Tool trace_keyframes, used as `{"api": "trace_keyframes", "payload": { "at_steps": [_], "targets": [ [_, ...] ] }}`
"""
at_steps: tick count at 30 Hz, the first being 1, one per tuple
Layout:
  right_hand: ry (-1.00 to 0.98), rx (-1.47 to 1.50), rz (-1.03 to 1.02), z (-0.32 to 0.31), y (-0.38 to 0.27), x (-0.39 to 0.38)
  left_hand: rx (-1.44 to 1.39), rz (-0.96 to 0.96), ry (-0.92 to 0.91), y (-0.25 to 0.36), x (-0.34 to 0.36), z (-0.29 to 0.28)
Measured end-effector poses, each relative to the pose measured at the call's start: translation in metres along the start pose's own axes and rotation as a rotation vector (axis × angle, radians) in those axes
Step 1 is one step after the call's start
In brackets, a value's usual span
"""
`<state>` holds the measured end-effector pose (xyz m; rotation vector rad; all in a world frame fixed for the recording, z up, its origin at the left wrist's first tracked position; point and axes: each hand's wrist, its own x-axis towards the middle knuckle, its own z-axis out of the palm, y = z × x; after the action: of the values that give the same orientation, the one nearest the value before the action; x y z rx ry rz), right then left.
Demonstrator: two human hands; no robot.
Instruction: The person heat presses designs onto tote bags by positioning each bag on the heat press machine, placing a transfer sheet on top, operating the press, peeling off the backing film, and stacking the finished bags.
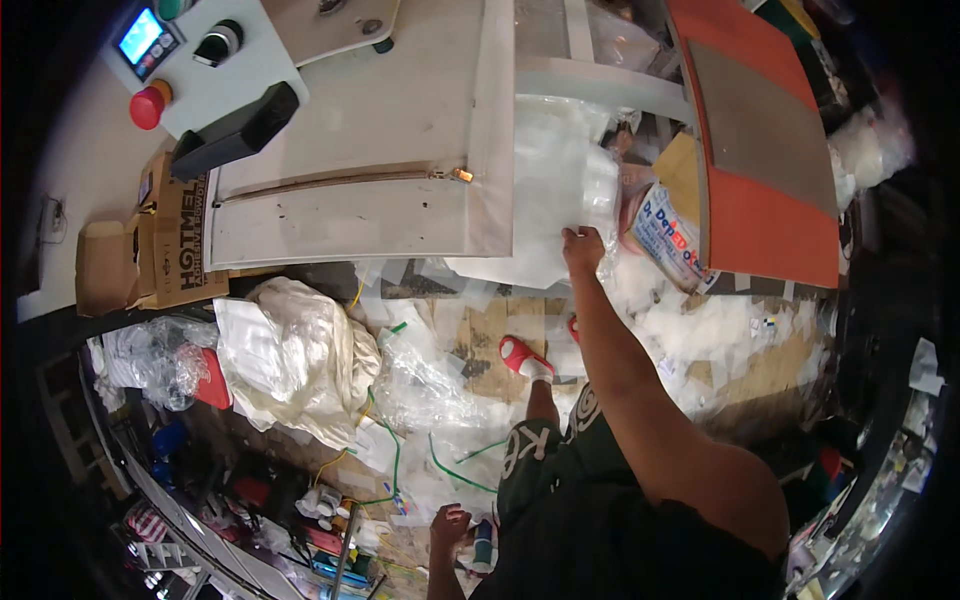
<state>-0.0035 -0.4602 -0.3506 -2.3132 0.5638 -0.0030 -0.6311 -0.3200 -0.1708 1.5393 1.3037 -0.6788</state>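
Note:
My right hand [583,245] reaches forward to white sheets in clear plastic [540,185] under the white machine frame, its fingers curled against them; what they grip is unclear. To its right are a printed white bag [662,230] and an orange board [775,255] with a grey panel on it. My left hand [450,525] hangs low at my side, fingers loosely bent and apart, with nothing visible in it.
A machine with control panel [240,75] stands at upper left, beside a cardboard box [160,240]. A bundled cream sack [300,365], loose plastic [420,370] and green straps [440,460] cover part of the floor. A cluttered rack [200,530] is at lower left.

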Motion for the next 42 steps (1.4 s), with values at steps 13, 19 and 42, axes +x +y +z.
{"api": "trace_keyframes", "payload": {
  "at_steps": [13, 19, 42],
  "targets": [
    [-0.147, -0.294, -0.061, 0.013, 0.038, 0.028, 0.007, -0.018, -0.003, 0.013, -0.003, -0.001],
    [-0.199, -0.312, 0.04, 0.006, 0.034, 0.036, 0.024, -0.007, -0.046, -0.017, 0.011, 0.008],
    [-0.069, -0.268, 0.387, 0.033, 0.041, -0.047, -0.052, -0.118, -0.105, -0.026, 0.006, 0.003]
  ]
}}
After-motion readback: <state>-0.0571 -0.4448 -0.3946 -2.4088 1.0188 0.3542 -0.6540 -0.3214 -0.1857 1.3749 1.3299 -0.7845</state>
